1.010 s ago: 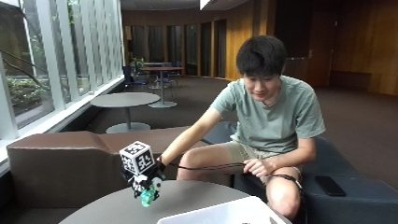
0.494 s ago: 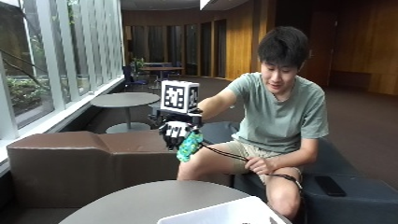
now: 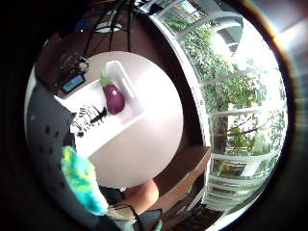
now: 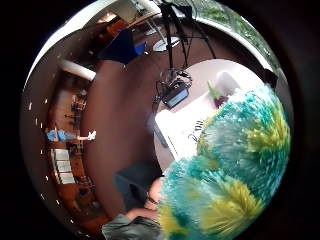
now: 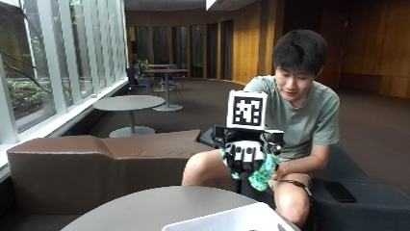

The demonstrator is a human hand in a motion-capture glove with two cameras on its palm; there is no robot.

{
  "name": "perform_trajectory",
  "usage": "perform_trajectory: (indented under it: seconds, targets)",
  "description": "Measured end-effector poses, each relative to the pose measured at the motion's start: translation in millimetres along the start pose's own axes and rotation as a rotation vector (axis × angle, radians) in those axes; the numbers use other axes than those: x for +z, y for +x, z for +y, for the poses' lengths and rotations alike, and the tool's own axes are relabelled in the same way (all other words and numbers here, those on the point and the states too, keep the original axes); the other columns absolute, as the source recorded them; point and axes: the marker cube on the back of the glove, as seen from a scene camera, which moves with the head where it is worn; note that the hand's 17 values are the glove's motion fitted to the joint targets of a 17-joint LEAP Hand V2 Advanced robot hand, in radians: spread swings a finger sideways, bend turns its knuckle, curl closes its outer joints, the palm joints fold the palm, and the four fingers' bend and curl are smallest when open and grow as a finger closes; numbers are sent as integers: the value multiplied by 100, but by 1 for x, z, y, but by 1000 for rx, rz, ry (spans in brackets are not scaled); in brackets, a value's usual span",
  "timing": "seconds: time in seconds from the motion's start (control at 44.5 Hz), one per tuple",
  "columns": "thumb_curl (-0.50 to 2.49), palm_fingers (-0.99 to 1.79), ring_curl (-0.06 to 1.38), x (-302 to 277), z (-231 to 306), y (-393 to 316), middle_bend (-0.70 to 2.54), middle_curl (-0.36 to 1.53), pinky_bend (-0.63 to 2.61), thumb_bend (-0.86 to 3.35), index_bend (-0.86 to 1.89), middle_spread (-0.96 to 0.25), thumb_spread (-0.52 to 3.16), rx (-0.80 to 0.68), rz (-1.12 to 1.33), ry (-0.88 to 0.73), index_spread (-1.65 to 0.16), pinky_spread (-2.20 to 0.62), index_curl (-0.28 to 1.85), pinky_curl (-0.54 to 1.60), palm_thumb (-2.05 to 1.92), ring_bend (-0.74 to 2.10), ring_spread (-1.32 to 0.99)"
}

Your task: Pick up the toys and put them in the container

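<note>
My gloved right hand (image 5: 245, 155) is raised above the round table (image 5: 147, 208) and grips a fuzzy teal-and-yellow toy (image 5: 263, 174), which hangs below the fingers. The same toy (image 4: 235, 170) fills much of the thumb side palm view and shows at the palm's edge as a teal-and-yellow tuft (image 3: 81, 180) in the little finger side view. The white container (image 5: 227, 220) stands at the table's near edge, below and a little in front of the hand. Inside the container (image 3: 130, 89) lie a purple eggplant toy (image 3: 113, 96) and a black-and-white striped toy (image 3: 89, 118).
A brown bench (image 5: 96, 161) runs behind the table, along the windows. A small device with a screen and cables (image 4: 175, 94) lies on the table beside the container. The person's bare left hand (image 5: 280, 169) rests by their knee. A phone (image 5: 339, 191) lies on the dark seat.
The hand has risen from the tabletop with the fuzzy toy and swung sideways through the air towards the container's side of the table. The person now sits more upright.
</note>
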Motion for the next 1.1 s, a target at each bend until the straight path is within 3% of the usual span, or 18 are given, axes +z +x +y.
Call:
perform_trajectory:
  seconds: [0.247, 0.629, 0.741, 0.786, 0.808, 0.831, 0.853, 0.965, 1.1]
  targets:
    - [94, 99, 81, 20, -21, -35, 122, 100, 117, -1, 74, -24, 62, -83, -1, -29, -27, -40, 97, 66, 55, 148, -37]
    - [98, 88, 78, 48, -33, -32, 119, 101, 116, -2, 61, -24, 62, -6, 4, -175, -29, -39, 107, 65, 52, 150, -36]
    - [95, 58, 78, 63, -27, -27, 112, 100, 110, -3, 41, -26, 71, 28, 68, -350, -28, -37, 107, 63, 47, 155, -35]
    - [86, 0, 77, 65, -24, -25, 102, 96, 108, -11, 14, -27, 89, 27, 102, -409, -26, -33, 100, 65, 28, 147, -35]
    - [83, -10, 79, 65, -22, -25, 97, 95, 111, -9, 11, -27, 93, 23, 114, -420, -25, -32, 99, 68, 25, 146, -34]
    - [80, -27, 76, 64, -20, -25, 86, 91, 115, -10, 5, -26, 95, 19, 121, -421, -24, -29, 93, 66, 20, 138, -34]
    - [77, -60, 70, 63, -17, -24, 63, 83, 120, -12, 4, -21, 96, 16, 123, -415, -23, -24, 88, 65, 13, 117, -30]
    - [67, -55, 55, 51, -1, -20, 34, 70, 117, -8, 2, -11, 102, 10, 79, -378, -20, -12, 69, 55, 0, 76, -19]
    - [57, -42, 45, 21, 26, -9, 20, 62, 107, -7, 1, -5, 107, 4, 30, -344, -17, -4, 55, 50, -7, 57, -13]
